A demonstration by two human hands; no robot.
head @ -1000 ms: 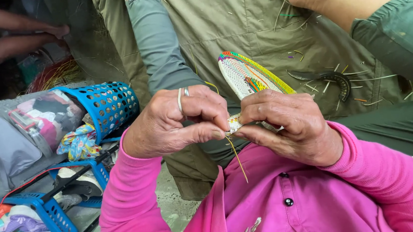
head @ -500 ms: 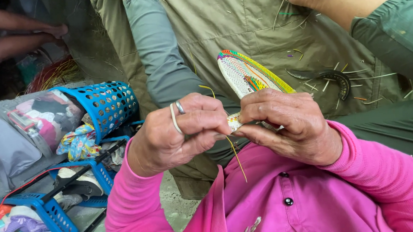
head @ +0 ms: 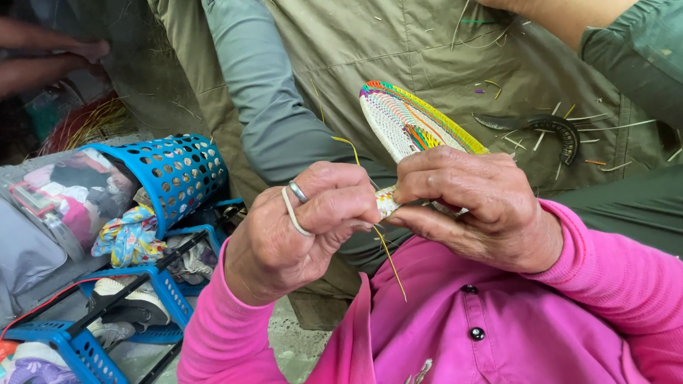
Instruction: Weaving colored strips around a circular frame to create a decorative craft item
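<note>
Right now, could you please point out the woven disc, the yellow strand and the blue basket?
woven disc point(head: 401, 122), head view, on its white woven face.
yellow strand point(head: 390, 263), head view, on the loose end hanging below the hands.
blue basket point(head: 182, 174), head view, on its perforated side wall.

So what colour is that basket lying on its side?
Blue, with round holes: the basket shows best in the head view.

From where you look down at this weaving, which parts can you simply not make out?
Head view only:
- The near end of the woven piece is covered by the right hand and left hand.
- Where the yellow strand is pinched is hidden between the fingertips.
- The blue basket lies tipped; its contents are too jumbled to name.
- The arms at top left are blurred and cut off by the edge.
</note>
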